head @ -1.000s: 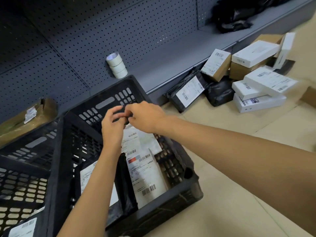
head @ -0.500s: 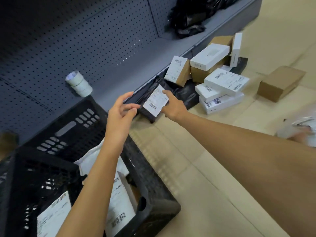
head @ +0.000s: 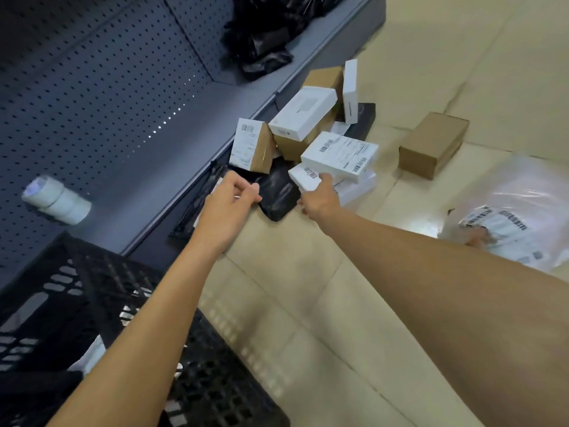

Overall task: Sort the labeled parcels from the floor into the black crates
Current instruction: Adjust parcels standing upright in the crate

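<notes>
Two hands reached out to the pile of parcels on the floor, by the foot of the gray shelf (head: 184, 118). My left hand (head: 229, 200) was over a black bag (head: 278, 192). Its fingers were curled in, and I could not tell if they had hold of the bag yet. My right hand (head: 320, 198) was stretched to a small white box (head: 304, 177) at the bottom of the pile, fingers touching its edge, not wrapped round it.

I thought the best way was to grip the box by both long sides and slide it out slowly. A bigger white box (head: 340, 155) lay on top of it and could tip off.

Bags there were thin, shiny and floppy. Boxes were hard with sharp corners, some white and smooth, some plain brown card (head: 432, 144). Most had paper labels with black bars. My black crate (head: 123, 318), hard plastic full of holes, sat near my left arm, so the trip back was short.
</notes>
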A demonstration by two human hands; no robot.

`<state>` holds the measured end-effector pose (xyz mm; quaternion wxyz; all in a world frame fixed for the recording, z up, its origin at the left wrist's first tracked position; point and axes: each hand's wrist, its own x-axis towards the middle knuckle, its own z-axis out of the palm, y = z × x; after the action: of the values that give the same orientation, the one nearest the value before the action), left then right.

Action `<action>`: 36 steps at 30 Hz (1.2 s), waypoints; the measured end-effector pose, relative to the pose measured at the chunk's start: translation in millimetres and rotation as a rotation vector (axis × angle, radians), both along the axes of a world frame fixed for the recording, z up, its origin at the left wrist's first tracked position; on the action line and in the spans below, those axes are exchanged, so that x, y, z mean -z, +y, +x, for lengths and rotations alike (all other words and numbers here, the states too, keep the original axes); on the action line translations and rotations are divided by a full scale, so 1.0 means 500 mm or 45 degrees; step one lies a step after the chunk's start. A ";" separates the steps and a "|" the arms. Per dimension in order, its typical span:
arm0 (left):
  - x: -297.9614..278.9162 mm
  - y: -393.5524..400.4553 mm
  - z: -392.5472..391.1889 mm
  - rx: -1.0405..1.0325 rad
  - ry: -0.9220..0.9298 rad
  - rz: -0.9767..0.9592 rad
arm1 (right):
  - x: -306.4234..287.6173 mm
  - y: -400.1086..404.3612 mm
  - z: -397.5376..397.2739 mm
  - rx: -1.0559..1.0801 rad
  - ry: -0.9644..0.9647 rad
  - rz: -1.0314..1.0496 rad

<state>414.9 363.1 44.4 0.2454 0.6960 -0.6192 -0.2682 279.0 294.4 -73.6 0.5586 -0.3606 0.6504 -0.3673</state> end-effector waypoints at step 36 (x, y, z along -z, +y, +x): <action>0.143 -0.065 -0.032 0.207 -0.244 0.159 | 0.073 -0.086 -0.155 0.591 -0.657 0.121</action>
<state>398.8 330.7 -27.1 0.1188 0.6797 -0.6764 -0.2577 201.6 251.5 -110.2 0.6224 -0.0721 0.5689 -0.5327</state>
